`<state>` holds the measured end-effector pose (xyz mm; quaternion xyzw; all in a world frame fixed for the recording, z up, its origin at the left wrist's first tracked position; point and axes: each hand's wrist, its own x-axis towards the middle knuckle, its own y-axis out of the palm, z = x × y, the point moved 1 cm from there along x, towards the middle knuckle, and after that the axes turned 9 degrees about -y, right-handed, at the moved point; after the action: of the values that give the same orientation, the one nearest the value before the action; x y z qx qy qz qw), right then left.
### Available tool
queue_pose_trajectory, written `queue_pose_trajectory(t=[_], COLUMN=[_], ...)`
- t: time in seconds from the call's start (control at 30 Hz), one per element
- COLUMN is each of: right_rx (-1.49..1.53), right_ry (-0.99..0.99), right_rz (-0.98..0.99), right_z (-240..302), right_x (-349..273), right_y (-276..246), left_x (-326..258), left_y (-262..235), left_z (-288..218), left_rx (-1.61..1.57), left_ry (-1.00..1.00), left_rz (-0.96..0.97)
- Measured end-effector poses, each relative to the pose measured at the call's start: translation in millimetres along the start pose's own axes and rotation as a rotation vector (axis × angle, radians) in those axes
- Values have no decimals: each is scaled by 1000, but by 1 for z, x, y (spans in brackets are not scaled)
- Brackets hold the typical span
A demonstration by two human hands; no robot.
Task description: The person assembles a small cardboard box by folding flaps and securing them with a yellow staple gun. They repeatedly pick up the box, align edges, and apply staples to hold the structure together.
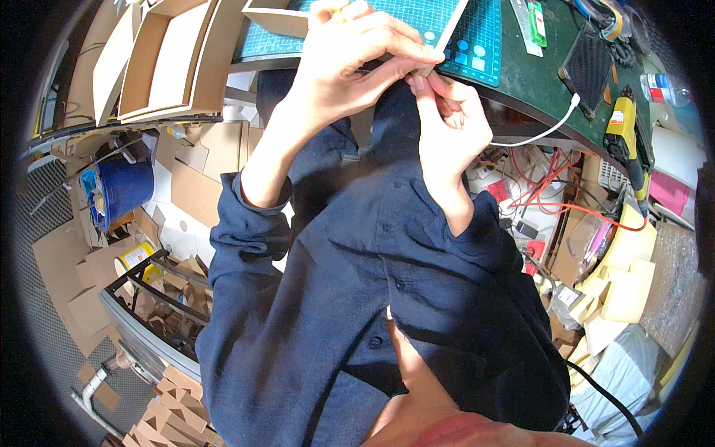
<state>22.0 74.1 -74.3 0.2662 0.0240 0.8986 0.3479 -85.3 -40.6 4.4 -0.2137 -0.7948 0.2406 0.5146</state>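
At the front edge of the table, both my hands are pinched together at the near end of a thin, pale cardboard-coloured strip [452, 28]. It slants up and away to the right, past the upper rim of the picture. My left hand [357, 56] has its thumb and forefinger closed on the strip's end. My right hand [453, 123] grips the same end from below, fingers curled. The fingertips partly hide that end. Under the hands lies a teal cutting mat [484, 45] with a printed grid. A cardboard tray-like piece [279, 18] rests on it beside my left hand.
Open cardboard boxes [167, 63] stand at the upper left. On the dark green table [532, 82] are a black phone-like device [587, 71] with a white cable [558, 123], a clear ruler [523, 26] and a yellow-black tool [620, 127]. A blue bin [123, 190] stands left.
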Motion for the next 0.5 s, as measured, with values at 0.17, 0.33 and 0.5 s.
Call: queue_pose_trajectory(t=[0.17,0.33,0.5], right_rx=[113,-15,-275], right_ry=[69,43,22], right_rz=[-46,86,282], right_z=[3,3,35], right_x=[-1,6,33], right_y=[2,-10,-45], left_x=[0,2,-1], left_y=[1,-1,1], left_z=[0,-1,-1], left_rx=[-3,0,1], left_ry=[13,-1,7], left_rz=[-14,-7,-15])
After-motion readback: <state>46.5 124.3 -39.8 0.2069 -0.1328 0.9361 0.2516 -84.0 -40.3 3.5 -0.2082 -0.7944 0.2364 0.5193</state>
